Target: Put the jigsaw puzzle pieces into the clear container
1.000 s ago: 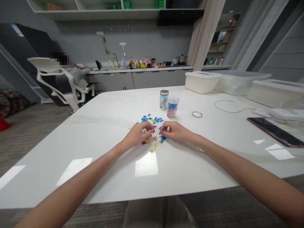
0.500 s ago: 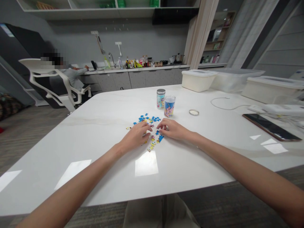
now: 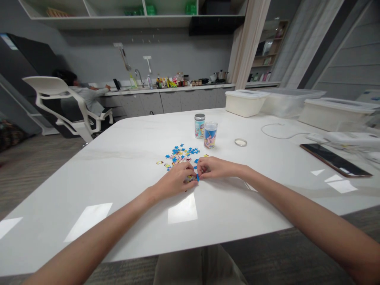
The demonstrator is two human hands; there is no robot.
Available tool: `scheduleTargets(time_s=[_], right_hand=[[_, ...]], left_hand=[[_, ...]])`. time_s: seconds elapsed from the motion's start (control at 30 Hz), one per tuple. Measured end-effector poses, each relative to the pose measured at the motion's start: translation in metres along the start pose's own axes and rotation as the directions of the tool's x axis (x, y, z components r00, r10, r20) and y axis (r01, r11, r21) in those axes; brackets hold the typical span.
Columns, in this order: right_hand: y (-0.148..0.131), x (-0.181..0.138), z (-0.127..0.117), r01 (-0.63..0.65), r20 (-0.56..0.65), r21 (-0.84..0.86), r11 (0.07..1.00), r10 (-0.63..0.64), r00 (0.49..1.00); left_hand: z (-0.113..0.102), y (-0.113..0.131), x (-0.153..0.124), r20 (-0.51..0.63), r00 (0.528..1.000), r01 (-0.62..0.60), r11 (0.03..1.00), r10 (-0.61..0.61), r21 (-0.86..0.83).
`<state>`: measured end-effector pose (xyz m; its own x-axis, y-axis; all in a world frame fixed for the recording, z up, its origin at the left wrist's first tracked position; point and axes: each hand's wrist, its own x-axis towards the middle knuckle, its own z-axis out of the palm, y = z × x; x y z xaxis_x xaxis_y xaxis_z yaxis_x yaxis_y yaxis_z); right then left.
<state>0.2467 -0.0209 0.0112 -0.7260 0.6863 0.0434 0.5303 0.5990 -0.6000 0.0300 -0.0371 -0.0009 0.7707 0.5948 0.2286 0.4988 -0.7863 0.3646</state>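
Note:
Jigsaw puzzle pieces, mostly blue with some yellow and pink, lie scattered on the white table beyond my hands. My left hand is closed, its thumb and fingers around a few yellowish puzzle pieces, partly hidden by the fingers. Pinched in the fingertips of my right hand is a blue puzzle piece, right against the left fingertips. Whether the pieces are joined, I cannot tell. Behind the hands stand a clear cup-like canister with a printed picture and a printed can with a silver lid.
A silver ring-shaped lid lies right of the canisters. Farther right are a dark tablet, a white cable and lidded plastic boxes. Another person sits in a white chair near the kitchen counter.
My hands have come together and slightly nearer to me. The right fingers now hold a blue piece upright between the hands, and the left fingers have closed around the yellowish pieces.

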Motion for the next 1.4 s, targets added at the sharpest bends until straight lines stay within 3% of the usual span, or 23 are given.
scheduleTargets(time_s=[0.4,0.63,0.83,0.93,1.07,1.27,1.4], right_hand=[[0.002,0.001,-0.001,-0.059,-0.001,0.041,0.997,0.059,0.998],[0.004,0.001,-0.001,-0.016,-0.019,-0.024,1.0,0.016,1.0],[-0.001,-0.001,-0.001,-0.041,0.023,0.083,0.996,0.039,0.999],[-0.001,-0.001,-0.001,-0.036,0.032,0.102,0.994,0.033,0.999],[0.008,0.001,-0.002,-0.046,-0.052,0.096,0.994,0.052,0.997],[0.018,0.004,-0.001,-0.042,-0.117,0.195,0.98,0.065,0.991],[0.017,0.005,0.001,-0.046,-0.191,0.072,0.996,0.059,0.98]], left_hand=[[0.003,0.001,0.001,-0.035,0.998,0.045,0.998,-0.047,-0.051],[0.006,-0.004,0.002,-0.044,0.997,0.064,0.997,-0.066,-0.046],[0.008,-0.005,0.001,-0.077,0.997,0.023,0.998,-0.027,-0.052],[0.004,-0.003,0.001,-0.085,0.996,0.028,0.998,-0.034,-0.064],[-0.009,-0.003,0.001,-0.118,0.986,0.097,0.979,-0.119,-0.177],[-0.036,-0.03,-0.002,-0.166,0.952,0.202,0.937,-0.256,-0.285],[-0.045,-0.058,-0.006,-0.128,0.943,0.272,0.934,-0.307,-0.233]])
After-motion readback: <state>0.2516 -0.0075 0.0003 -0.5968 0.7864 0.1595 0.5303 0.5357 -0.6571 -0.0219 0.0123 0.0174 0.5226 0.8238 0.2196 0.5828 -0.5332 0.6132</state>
